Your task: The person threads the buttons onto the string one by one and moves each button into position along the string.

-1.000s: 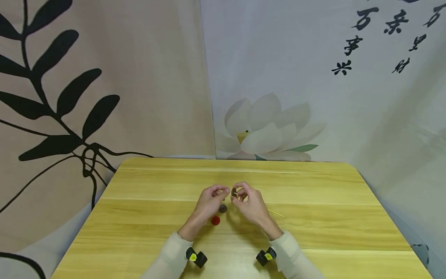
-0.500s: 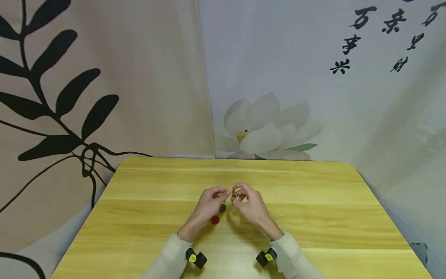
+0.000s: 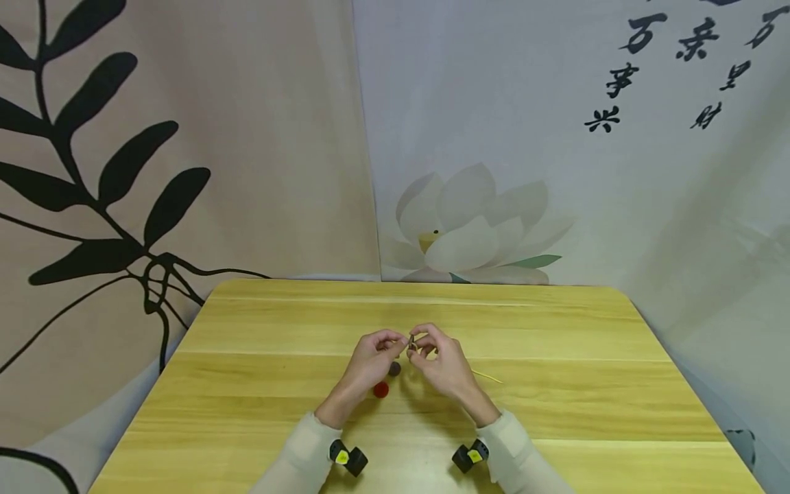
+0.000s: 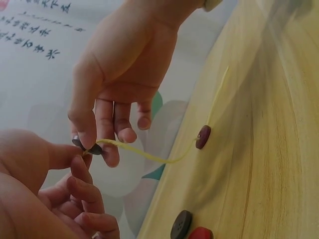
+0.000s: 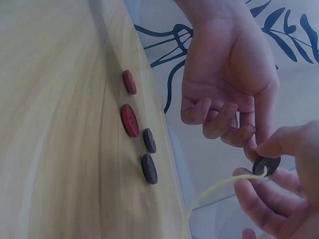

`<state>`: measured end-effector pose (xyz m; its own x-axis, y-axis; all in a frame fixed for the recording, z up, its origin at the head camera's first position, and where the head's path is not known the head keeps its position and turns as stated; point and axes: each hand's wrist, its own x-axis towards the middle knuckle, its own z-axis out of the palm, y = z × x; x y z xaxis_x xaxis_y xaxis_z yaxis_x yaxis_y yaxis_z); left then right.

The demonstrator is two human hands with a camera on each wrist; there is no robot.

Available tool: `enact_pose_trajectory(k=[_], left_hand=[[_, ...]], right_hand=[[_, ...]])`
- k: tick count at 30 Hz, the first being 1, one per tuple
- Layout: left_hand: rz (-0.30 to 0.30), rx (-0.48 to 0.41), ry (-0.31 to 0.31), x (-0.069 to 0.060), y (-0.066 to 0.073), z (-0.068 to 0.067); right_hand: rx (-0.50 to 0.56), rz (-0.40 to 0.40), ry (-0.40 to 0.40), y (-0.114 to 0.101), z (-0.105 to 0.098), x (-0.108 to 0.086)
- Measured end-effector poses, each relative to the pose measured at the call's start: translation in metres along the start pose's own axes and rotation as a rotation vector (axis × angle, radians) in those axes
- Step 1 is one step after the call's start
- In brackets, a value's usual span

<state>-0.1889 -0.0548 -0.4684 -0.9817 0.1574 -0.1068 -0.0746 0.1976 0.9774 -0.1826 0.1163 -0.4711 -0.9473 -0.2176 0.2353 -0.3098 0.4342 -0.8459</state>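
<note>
My right hand (image 3: 446,362) pinches a dark round button (image 5: 266,166) between thumb and fingers. A yellow cord (image 4: 149,156) passes at the button's hole and runs down to a dark red button (image 4: 203,137) strung on it, on the table. At the held button's other side, my left hand (image 3: 370,360) has thumb and forefinger pinched together; a tiny bit of yellow cord shows at those fingertips in the left wrist view. The hands nearly meet above the table. Nearer my body lie a dark button (image 3: 394,369) and a red button (image 3: 380,390).
Two red buttons, one being this large one (image 5: 129,120), and two dark buttons, such as this one (image 5: 149,169), lie on the wooden table (image 3: 555,398). The cord's tail (image 3: 487,377) lies right of my right hand. A printed curtain (image 3: 278,137) hangs behind the table.
The dark button in my right hand has turned more edge-on and shifted slightly left, up to the left fingertips. The left hand and the buttons on the table stay about where they were.
</note>
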Motion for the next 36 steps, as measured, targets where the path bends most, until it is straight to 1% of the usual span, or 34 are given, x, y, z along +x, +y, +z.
enact_pose_trajectory(k=[6, 12, 20, 25, 32, 36], left_hand=[[0.006, 0.002, 0.012, -0.0008, 0.0001, 0.0001], [0.011, -0.003, 0.017, -0.0006, -0.0007, -0.0004], [-0.002, -0.004, 0.028, -0.0014, 0.0000, -0.0011], [-0.001, -0.005, 0.031, -0.0019, 0.0010, -0.0018], [0.001, -0.016, 0.026, -0.0022, 0.0015, -0.0034], [-0.001, -0.016, 0.031, -0.0021, 0.0012, -0.0040]], right_hand=[[0.006, 0.009, -0.002, 0.0022, 0.0012, 0.0006], [-0.002, -0.012, 0.003, 0.0020, 0.0017, 0.0006], [-0.012, -0.036, -0.007, 0.0009, 0.0013, 0.0000], [0.000, -0.023, -0.020, 0.0014, 0.0002, 0.0000], [0.024, -0.041, -0.032, 0.0018, 0.0002, 0.0004], [0.032, -0.032, -0.037, 0.0020, 0.0002, 0.0006]])
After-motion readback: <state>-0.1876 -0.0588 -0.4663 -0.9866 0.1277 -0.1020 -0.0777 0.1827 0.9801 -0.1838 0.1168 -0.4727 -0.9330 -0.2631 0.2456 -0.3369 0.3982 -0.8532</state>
